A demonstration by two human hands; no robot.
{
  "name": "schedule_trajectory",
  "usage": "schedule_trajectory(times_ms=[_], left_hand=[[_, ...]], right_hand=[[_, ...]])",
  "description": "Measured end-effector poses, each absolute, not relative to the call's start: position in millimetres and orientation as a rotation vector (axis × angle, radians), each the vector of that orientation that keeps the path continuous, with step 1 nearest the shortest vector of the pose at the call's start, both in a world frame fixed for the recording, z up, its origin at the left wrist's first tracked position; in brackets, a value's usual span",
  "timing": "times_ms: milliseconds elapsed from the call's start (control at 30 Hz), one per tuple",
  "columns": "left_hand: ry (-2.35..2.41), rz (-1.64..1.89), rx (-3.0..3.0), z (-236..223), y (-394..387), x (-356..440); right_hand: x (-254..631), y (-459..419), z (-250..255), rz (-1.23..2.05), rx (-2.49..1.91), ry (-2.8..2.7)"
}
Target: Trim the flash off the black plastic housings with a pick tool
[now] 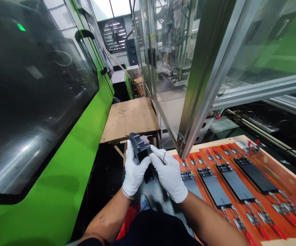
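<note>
My left hand, in a white glove, is wrapped round a black molded plastic part with ridges along its upper side. The part is held up in front of my body, tilted. My right hand, also gloved in white, is closed with its fingertips against the part's right edge. From between its fingers sticks a thin grey tool; most of it is hidden, so its exact kind does not show.
On the right, an orange fixture board carries several dark flat panels held by red-handled toggle clamps. A green machine with a dark window stands left. Ahead is a cardboard-topped table, beside an aluminium-framed guard.
</note>
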State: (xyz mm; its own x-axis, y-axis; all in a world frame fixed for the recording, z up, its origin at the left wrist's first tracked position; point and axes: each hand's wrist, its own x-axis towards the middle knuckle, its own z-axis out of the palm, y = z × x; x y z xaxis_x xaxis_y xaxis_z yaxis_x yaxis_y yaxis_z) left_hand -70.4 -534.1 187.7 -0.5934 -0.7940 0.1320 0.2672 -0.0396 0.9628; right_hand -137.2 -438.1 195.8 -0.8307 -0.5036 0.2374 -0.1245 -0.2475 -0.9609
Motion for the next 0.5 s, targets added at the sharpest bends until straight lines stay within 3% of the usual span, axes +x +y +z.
schedule_trajectory(times_ms=[233,500], left_hand=[[-1.461,-1.743,0.401,179.8,-545.5,-57.1],[-1.214,-2.172,0.469,168.5,-545.0,-42.5]], right_hand=[[-145.0,-435.3,207.8,-2.115,-0.52,1.513],[-154.9,-441.0,213.0,-1.937,-0.493,1.254]])
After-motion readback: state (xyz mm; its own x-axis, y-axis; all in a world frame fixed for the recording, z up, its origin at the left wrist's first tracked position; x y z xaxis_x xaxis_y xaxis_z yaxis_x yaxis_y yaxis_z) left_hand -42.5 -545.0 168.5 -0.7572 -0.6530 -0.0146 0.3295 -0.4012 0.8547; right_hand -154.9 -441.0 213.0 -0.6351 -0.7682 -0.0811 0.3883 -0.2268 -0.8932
